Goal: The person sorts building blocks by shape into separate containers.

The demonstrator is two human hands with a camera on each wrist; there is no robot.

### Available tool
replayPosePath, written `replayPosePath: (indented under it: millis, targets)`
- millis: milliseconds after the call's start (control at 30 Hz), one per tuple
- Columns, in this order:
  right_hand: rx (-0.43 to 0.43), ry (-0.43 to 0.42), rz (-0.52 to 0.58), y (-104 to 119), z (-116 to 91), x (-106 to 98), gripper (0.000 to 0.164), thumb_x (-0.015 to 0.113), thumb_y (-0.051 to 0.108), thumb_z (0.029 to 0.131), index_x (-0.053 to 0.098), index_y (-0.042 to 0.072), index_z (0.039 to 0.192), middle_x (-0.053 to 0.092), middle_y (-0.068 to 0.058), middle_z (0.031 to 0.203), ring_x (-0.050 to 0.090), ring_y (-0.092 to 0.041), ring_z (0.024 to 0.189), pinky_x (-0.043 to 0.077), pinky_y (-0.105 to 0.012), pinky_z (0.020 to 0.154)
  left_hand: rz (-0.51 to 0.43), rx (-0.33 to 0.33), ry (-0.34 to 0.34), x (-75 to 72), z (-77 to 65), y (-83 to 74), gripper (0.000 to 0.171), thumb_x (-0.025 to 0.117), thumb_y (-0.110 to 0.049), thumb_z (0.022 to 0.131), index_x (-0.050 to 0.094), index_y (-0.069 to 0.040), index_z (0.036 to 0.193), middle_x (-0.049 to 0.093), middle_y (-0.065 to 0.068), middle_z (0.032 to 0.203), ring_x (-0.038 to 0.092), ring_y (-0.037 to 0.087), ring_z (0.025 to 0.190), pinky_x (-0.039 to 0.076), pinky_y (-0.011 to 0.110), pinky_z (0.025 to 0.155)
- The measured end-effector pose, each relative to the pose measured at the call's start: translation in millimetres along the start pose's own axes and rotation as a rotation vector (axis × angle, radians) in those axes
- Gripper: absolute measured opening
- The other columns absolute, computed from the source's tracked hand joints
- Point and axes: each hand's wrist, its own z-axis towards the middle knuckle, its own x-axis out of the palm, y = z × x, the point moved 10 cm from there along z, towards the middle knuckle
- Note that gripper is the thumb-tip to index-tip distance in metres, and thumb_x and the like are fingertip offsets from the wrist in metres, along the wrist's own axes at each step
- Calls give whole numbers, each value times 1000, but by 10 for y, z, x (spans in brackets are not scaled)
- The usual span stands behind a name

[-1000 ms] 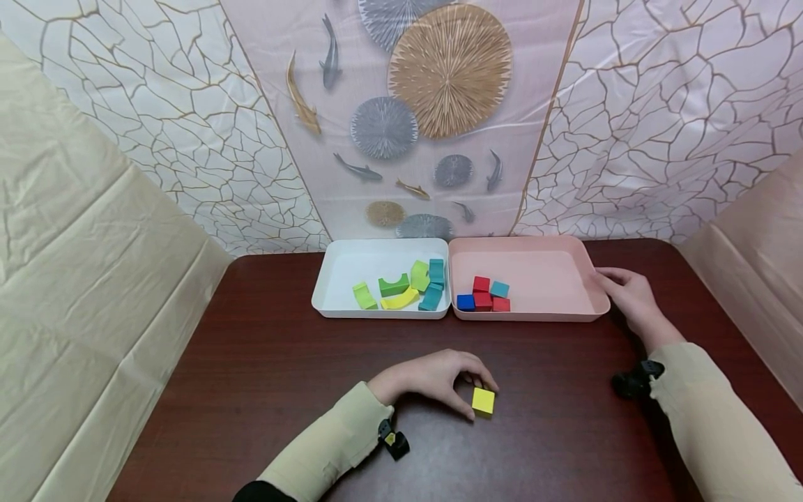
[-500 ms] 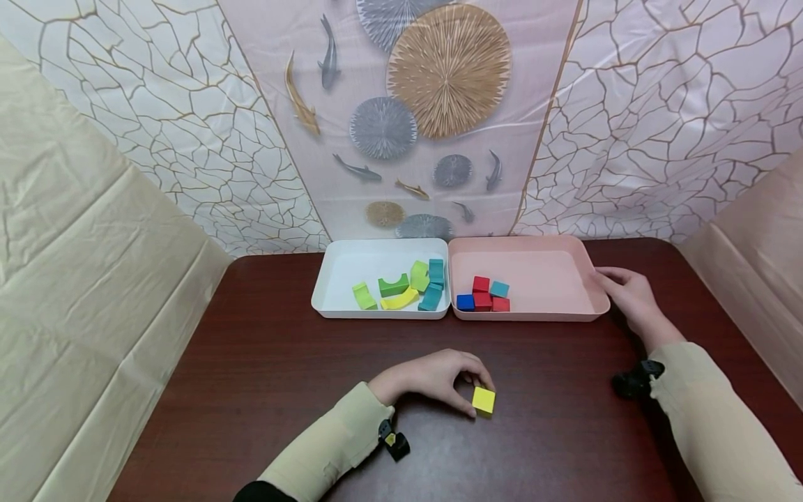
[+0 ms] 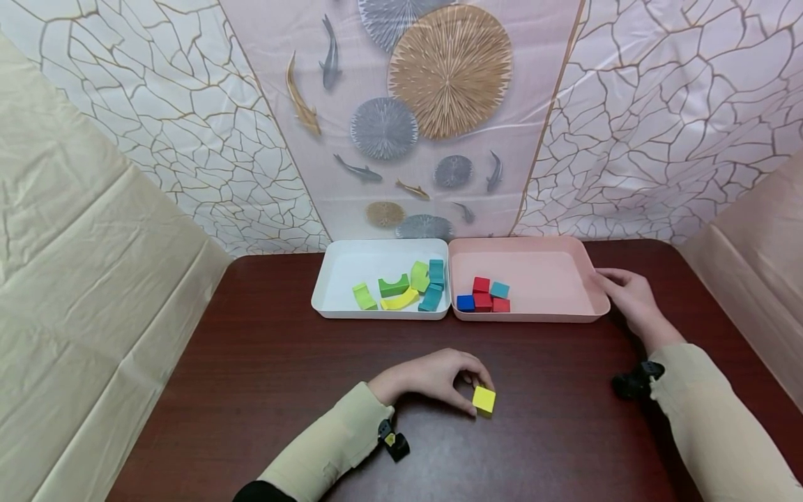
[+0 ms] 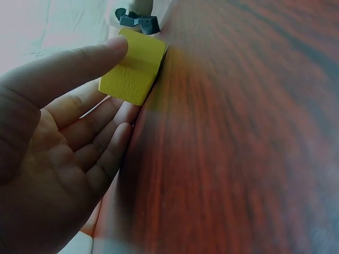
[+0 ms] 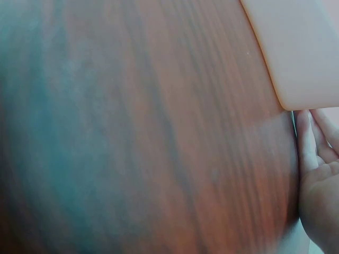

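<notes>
My left hand [image 3: 439,376] pinches a yellow cube [image 3: 484,401] low over the dark wooden table [image 3: 552,432]. In the left wrist view, the thumb lies across one face of the yellow block [image 4: 130,79], and the other fingers extend behind and below it. At the right end of the pink tray [image 3: 539,272], my right hand [image 3: 633,303] touches the outer wall. The right wrist view has those fingers [image 5: 306,140] fairly straight, their tips at the edge of the tray [image 5: 302,58].
Inside the pink tray sit red cubes [image 3: 482,301], a blue cube [image 3: 465,302] and a teal one [image 3: 499,289]. Beside it, a white tray [image 3: 351,258] bears green pieces [image 3: 394,286], a yellow arc [image 3: 399,300] and teal pieces [image 3: 431,297]. Patterned cloth [image 3: 351,188] hangs behind.
My left fingertips have drawn in slightly against the yellow cube, which has barely shifted. The right hand and both trays stay where they were.
</notes>
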Motion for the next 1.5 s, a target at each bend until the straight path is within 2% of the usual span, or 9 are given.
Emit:
replayPosePath:
  millis: [433,700,1067,1200,1500]
  targets:
    - [9,2,-10,15,9,4,72,61,44,107,51,-13,149,51,39,95,47,21,91,47,-4,75,-110,-43,-45,-50,8,71,33,87,-15,91,76,-13,121,76,-1,115,62,0,94,55,11,88]
    - [-2,10,-2,23,5,10,70,60,41,108,50,-15,148,50,41,92,48,21,91,47,-4,75,-152,-47,-83,-69,16,81,30,85,-13,92,76,-10,121,77,2,115,62,-5,91,56,12,86]
    - [4,11,-14,21,-4,8,69,60,39,108,49,-15,149,49,42,93,46,22,91,46,-3,75,-188,-37,-128,-105,35,103,30,83,-12,94,75,-8,123,76,6,118,62,-5,93,56,12,88]
    - [6,11,-16,14,-5,6,69,59,40,108,49,-15,149,48,40,94,46,21,92,46,-3,76,-197,-39,-158,-142,31,103,31,82,-11,94,75,-7,124,76,7,120,62,-4,94,56,12,90]
    - [5,13,-23,3,-7,1,68,59,40,108,49,-14,149,48,41,94,45,21,92,46,-4,76,-207,-59,-270,-250,25,137,33,82,-11,94,75,-9,126,76,7,122,62,-2,94,56,13,90]
